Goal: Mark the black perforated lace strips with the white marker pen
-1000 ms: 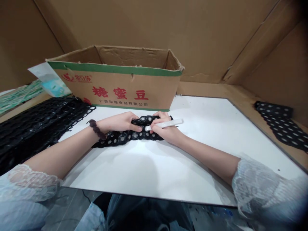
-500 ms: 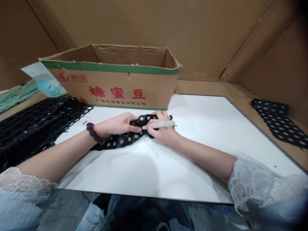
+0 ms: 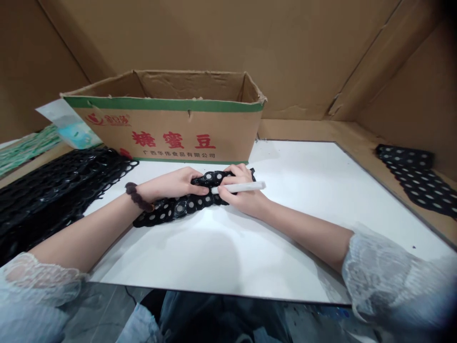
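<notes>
A black strip with pale round dots [image 3: 180, 208] lies slantwise on the white board, its edge scalloped. My left hand [image 3: 180, 185] is closed on the strip's middle, thumb pressed on top and the other fingers partly hidden. My right hand [image 3: 244, 197] pinches a white pen-like tool [image 3: 246, 186] and rests on the strip's right part. The tool's tip points left, close to my left thumb; what kind of tip it has is too small to tell. Part of the strip is hidden beneath both hands.
An open cardboard box [image 3: 171, 126] with red lettering stands behind my hands. Black openwork material [image 3: 53, 190] is heaped at the left, near green-and-white strands [image 3: 28, 147] and a pale packet [image 3: 76, 131]. Another dotted black piece [image 3: 414, 176] lies right, beyond the white board [image 3: 303, 190].
The strip's lower edge between my hands lies straighter, and the gap in it has closed. The tool has tilted slightly flatter, its rear end shifting right. Both hands stay nearly in place.
</notes>
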Action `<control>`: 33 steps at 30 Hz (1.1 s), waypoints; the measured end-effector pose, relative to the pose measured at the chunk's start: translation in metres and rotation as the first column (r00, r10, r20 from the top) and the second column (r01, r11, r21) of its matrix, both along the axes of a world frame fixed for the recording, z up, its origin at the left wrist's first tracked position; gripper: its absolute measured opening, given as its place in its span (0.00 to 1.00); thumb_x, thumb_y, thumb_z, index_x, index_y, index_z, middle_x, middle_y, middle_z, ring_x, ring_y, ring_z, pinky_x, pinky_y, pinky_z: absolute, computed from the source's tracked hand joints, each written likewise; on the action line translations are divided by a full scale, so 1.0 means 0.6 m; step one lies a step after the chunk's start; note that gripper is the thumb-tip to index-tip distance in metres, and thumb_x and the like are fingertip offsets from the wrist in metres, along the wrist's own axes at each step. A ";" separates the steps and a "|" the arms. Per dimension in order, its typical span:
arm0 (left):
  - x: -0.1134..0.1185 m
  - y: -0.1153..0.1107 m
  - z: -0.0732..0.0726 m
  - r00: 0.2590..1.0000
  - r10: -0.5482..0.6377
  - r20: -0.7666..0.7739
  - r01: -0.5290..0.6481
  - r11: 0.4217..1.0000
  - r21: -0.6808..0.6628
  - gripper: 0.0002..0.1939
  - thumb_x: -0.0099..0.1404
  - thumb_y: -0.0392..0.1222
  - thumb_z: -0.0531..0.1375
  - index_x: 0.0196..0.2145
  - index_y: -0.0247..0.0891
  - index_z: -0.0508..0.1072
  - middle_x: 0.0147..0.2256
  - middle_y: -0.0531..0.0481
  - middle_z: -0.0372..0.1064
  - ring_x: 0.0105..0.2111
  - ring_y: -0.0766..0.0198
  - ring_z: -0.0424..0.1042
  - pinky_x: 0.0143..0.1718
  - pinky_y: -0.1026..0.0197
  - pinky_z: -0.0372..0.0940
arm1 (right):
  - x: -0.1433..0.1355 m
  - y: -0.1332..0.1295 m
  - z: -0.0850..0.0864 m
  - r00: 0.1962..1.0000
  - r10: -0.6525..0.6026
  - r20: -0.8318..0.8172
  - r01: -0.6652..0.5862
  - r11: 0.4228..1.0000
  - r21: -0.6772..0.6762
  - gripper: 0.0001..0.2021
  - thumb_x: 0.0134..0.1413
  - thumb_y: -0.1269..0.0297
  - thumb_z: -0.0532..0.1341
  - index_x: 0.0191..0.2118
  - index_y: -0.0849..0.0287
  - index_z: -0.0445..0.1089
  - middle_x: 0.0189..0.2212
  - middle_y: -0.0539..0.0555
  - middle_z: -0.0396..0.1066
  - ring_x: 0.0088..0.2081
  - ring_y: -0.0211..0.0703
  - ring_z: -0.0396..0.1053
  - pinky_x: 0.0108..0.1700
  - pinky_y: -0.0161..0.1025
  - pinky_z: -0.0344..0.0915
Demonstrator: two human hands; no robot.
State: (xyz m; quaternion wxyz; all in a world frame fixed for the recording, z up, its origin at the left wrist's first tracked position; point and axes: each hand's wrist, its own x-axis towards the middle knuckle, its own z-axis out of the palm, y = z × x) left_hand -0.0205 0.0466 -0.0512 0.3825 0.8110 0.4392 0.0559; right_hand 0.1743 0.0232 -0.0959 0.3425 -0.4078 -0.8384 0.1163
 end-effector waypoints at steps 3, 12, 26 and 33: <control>-0.003 0.002 0.002 1.000 -0.004 0.012 0.004 1.000 -0.014 0.16 0.52 0.52 0.57 0.23 0.36 0.63 0.22 0.56 0.59 0.22 0.70 0.56 0.23 0.68 0.52 | 0.002 -0.002 0.003 0.999 0.022 -0.030 -0.023 0.999 -0.032 0.12 0.50 0.66 0.54 0.20 0.59 0.67 0.35 0.52 0.64 0.39 0.44 0.56 0.43 0.44 0.54; -0.007 0.004 -0.002 0.998 0.014 0.054 -0.010 0.998 -0.068 0.15 0.51 0.52 0.58 0.25 0.35 0.67 0.24 0.55 0.62 0.23 0.69 0.58 0.24 0.67 0.53 | 0.003 -0.004 0.011 0.997 0.046 -0.062 -0.054 0.989 -0.138 0.12 0.51 0.68 0.52 0.21 0.59 0.70 0.39 0.53 0.64 0.44 0.44 0.58 0.47 0.44 0.53; -0.002 -0.003 -0.013 0.988 0.070 0.139 -0.066 0.997 -0.031 0.14 0.52 0.50 0.58 0.23 0.35 0.64 0.21 0.56 0.59 0.21 0.70 0.56 0.22 0.67 0.51 | 0.000 -0.006 0.010 0.994 -0.021 -0.111 -0.010 0.963 -0.269 0.13 0.54 0.64 0.51 0.24 0.56 0.70 0.39 0.52 0.64 0.46 0.44 0.57 0.50 0.43 0.53; 0.008 -0.014 -0.010 0.973 0.090 0.213 -0.093 0.996 0.004 0.12 0.54 0.47 0.57 0.23 0.35 0.63 0.22 0.56 0.58 0.23 0.70 0.55 0.23 0.68 0.50 | -0.004 -0.008 0.002 0.996 -0.079 -0.053 0.072 0.990 -0.120 0.11 0.54 0.66 0.52 0.23 0.58 0.67 0.39 0.53 0.63 0.44 0.44 0.56 0.47 0.42 0.54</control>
